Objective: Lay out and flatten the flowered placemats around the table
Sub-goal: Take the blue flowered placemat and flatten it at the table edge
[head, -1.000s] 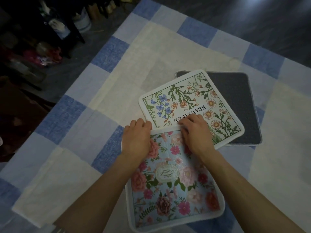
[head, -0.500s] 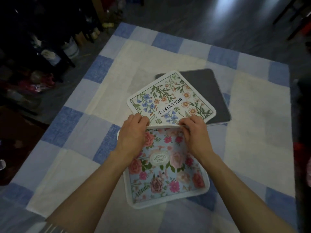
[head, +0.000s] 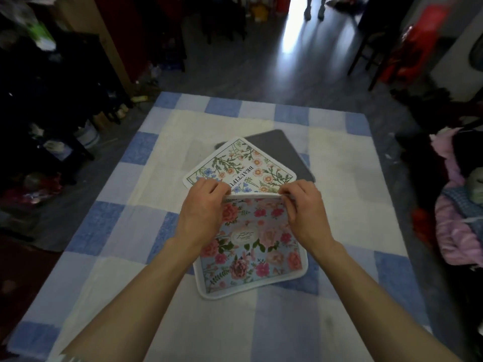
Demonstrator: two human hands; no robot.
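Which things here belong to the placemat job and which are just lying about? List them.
Job: rose placemat, held at its far edge by left hand and right hand; white daisy placemat; grey mat, print unseen; checked tablecloth.
Lying about: white bucket; pink clothing.

counter (head: 122, 259): rectangular, its long side running away from the viewer, covered edge to edge by a cloth
cloth (head: 347, 194): blue and pale-blue checks round the border, cream panels in the middle, lightly creased
grey mat (head: 285, 150): flat on the cloth beyond the middle, plain dark face up, turned at an angle to the counter's edges
daisy placemat (head: 251, 163): white, with daisies, blue flowers and the letters BEAUTIFU showing; set corner-on, its far part overlapping the grey mat, its left corner on the cloth
rose placemat (head: 251, 259): pale blue with pink roses and a white rim; nearest of the three, near edge on the cloth, far edge raised over the daisy placemat's near corner
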